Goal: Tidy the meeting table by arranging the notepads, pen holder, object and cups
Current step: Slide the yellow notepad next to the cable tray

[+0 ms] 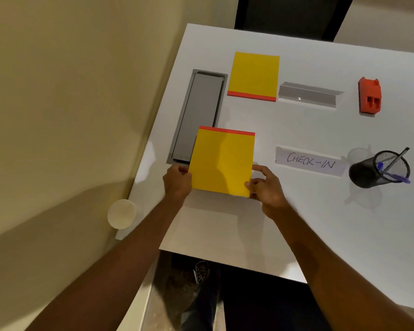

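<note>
- Evidently the near notepad (221, 161) is the thing being set: it sits at the near left of the white table (296, 223), its far left corner overlapping the near end of a grey recessed hatch (198, 115), and the shadow under its near edge suggests that edge is raised a little
- The left hand (177, 181) grips its left edge with curled fingers, and the right hand (265, 187) pinches its near right corner between thumb and fingertips; a hold on both sides lets the pad be squared and shifted without twisting, I judge
- Its red binding strip points far, while the far notepad (253, 76), flat just right of the hatch's far end, has its strip on the near side; the two mirror each other, likely one for each side of the table
- The held pad probably needs to come right, off the hatch and in line with the far one
- Neither pad shows any writing
- Right of the held pad a folded card (310, 161) reads "CHECK-IN" in handwritten capitals; just right of the far pad a grey card stand (308, 94) shows only a blank face
- Further right lie the orange object (369, 96), far, and the black mesh pen holder (378, 169), near, with a dark pen and blue ones leaning in it
- A faint clear cup (357, 155) seems to stand just beside the holder, too pale to be sure
- A pale paper cup (122, 213) sits at the table's near left corner, well apart from the rest
</note>
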{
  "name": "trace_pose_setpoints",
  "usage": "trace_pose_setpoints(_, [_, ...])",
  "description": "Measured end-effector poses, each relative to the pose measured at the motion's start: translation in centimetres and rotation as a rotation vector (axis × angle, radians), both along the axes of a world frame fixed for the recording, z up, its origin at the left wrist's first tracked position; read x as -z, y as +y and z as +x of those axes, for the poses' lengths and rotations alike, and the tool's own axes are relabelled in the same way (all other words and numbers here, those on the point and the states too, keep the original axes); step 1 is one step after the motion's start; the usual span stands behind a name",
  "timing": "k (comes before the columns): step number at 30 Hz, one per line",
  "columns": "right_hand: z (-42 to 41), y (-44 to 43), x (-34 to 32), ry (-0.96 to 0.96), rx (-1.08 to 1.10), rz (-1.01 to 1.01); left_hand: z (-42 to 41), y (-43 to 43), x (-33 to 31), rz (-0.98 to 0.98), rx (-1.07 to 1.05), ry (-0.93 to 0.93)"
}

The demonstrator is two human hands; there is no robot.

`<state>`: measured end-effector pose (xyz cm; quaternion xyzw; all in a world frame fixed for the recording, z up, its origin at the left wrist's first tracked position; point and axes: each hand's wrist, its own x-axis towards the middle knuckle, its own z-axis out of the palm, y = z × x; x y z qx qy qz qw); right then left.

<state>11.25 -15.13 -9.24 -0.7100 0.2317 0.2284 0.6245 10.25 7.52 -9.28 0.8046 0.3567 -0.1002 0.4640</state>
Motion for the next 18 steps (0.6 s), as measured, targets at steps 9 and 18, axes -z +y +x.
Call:
trace_pose_setpoints(9, [0.6, 11.1, 0.7, -0.01, 0.059, -0.007, -1.5, 5.4, -1.3, 0.386, 0.276, -0.093])
trace_pose_setpoints(18, [-0.7, 15.9, 3.3, -0.049, -0.057, -0.102, -2.5, 7.6, 2.1, 0.432, 0.623, 0.177])
